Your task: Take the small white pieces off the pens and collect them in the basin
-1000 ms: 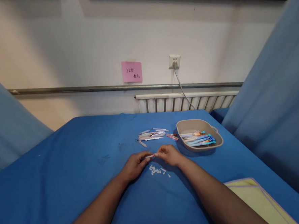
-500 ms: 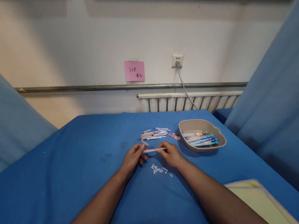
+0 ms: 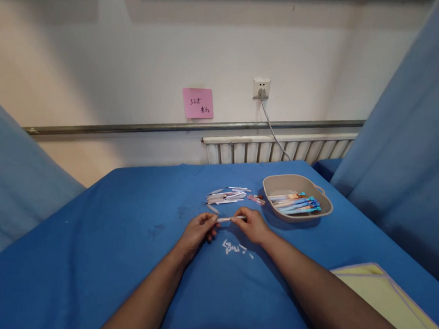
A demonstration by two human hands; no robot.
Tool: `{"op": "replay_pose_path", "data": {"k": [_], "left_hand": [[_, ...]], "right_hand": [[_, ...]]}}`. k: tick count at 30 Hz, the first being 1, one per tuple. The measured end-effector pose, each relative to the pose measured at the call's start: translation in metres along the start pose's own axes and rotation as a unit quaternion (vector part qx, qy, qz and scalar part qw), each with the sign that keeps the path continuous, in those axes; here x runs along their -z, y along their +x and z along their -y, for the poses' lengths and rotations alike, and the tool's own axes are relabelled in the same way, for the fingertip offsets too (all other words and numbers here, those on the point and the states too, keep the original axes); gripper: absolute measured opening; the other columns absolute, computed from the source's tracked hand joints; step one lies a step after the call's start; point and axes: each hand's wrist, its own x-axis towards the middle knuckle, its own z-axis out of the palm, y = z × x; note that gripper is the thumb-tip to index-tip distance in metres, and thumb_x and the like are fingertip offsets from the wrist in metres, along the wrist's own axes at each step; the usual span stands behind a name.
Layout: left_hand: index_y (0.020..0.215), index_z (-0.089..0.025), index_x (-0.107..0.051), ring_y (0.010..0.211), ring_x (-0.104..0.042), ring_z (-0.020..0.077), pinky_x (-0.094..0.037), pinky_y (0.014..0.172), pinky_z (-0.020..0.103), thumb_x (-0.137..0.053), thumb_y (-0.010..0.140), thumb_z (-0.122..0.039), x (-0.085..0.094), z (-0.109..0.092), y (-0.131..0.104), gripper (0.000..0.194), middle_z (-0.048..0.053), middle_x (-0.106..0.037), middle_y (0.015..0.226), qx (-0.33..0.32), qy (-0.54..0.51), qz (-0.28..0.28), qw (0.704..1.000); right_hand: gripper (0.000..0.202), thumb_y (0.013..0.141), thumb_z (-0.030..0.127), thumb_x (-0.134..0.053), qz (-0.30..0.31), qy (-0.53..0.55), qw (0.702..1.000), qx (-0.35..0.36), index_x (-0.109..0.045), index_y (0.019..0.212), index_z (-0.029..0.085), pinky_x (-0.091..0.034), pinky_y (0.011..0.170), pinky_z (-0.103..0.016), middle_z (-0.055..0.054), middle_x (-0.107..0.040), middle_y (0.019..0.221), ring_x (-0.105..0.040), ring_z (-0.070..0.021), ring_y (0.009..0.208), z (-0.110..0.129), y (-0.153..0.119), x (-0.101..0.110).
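A slim whitish pen [image 3: 224, 220] lies level between my two hands, above the blue cloth. My left hand [image 3: 200, 230] pinches its left end, and my right hand [image 3: 251, 224] grips the right end with thumb and fingertips. Just beyond them is a loose pile of white pen parts [image 3: 227, 197], with a grey-white piece [image 3: 212, 209] close to my left fingers. Small pinkish parts [image 3: 256, 200] lie to the right of that pile. Nearer to me, small white bits [image 3: 232, 247] are scattered between my forearms.
A beige basket [image 3: 300, 218] with several blue and orange pens [image 3: 298, 207] stands at the right. A folded yellow cloth [image 3: 376, 294] lies at the lower right. Behind the blue-covered table [image 3: 108, 231] are a radiator [image 3: 278, 148] and a wall socket [image 3: 261, 88] with a cord. Blue curtains [image 3: 400, 138] hang at both sides.
My left hand has slid right along the pen, closer to my right hand, so less of the pen shows between them. The piles and basket stay put.
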Motion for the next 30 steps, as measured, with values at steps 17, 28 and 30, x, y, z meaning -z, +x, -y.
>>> {"op": "replay_pose_path", "data": {"k": [17, 28, 30], "left_hand": [[0.078, -0.012, -0.058, 0.051, -0.048, 0.0088, -0.038, 0.05, 0.02, -0.066, 0.069, -0.04, 0.0017, -0.0027, -0.0004, 0.03, -0.001, -0.057, 0.061, -0.05, 0.036, -0.023, 0.998], [0.082, -0.015, -0.064, 0.074, -0.058, 0.0181, -0.046, 0.07, 0.029, -0.062, 0.07, -0.039, -0.0028, -0.0072, -0.0066, 0.026, 0.003, -0.065, 0.078, -0.143, 0.213, -0.036, 0.966], [0.081, -0.016, -0.064, 0.074, -0.059, 0.0181, -0.047, 0.07, 0.029, -0.063, 0.07, -0.039, -0.0022, -0.0056, -0.0059, 0.026, 0.003, -0.065, 0.078, -0.147, 0.217, -0.033, 0.965]], "right_hand": [[0.03, 0.067, 0.046, -0.06, 0.024, 0.201, 0.974, -0.099, -0.053, 0.072, 0.017, -0.034, 0.046, -0.021, 0.006, -0.048, 0.05, -0.044, -0.0086, 0.044, -0.0021, 0.0068, 0.002], [0.039, 0.063, 0.053, -0.065, 0.02, 0.274, 0.95, -0.148, -0.052, 0.065, 0.016, -0.027, 0.039, -0.02, 0.007, -0.046, 0.041, -0.038, -0.007, 0.037, 0.0014, 0.0071, 0.0028], [0.044, 0.064, 0.059, -0.062, 0.007, 0.284, 0.944, -0.167, -0.052, 0.067, 0.017, -0.027, 0.038, -0.019, 0.006, -0.048, 0.044, -0.041, -0.007, 0.036, -0.0007, 0.0094, 0.0003]]}}
